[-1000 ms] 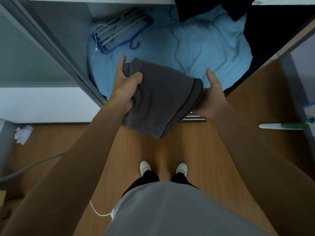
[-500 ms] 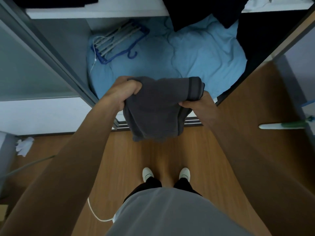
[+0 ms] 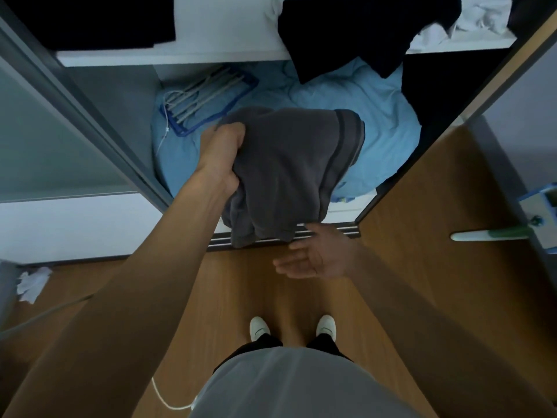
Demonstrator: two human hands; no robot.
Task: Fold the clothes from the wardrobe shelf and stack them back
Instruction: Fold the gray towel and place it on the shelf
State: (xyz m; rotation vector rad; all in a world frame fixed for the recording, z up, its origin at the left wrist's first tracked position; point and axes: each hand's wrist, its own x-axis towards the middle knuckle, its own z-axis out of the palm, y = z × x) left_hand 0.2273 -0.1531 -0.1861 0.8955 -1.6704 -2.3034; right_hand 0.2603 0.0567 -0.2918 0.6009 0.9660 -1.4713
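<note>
My left hand (image 3: 223, 152) grips the left edge of a folded dark grey garment (image 3: 289, 167), which hangs in front of the open wardrobe. My right hand (image 3: 316, 257) is open, palm up, just below the garment's lower edge and apart from it. The white wardrobe shelf (image 3: 211, 52) runs across the top. A black garment (image 3: 361, 34) spills over its edge, white cloth (image 3: 470, 25) lies at its right end, and a dark piece (image 3: 99, 19) lies at its left.
A light blue duvet (image 3: 382, 116) fills the wardrobe bottom, with blue and white hangers (image 3: 208, 98) lying on it. The sliding door (image 3: 60, 137) stands at left and a wooden panel (image 3: 494, 86) at right. A mop (image 3: 494, 235), crumpled paper (image 3: 31, 282) and a white cable (image 3: 168, 399) lie on the wooden floor.
My right hand let go of the garment's right edge and dropped below it, palm up. My left hand lifted the garment higher, toward the shelf. The view tilted up.
</note>
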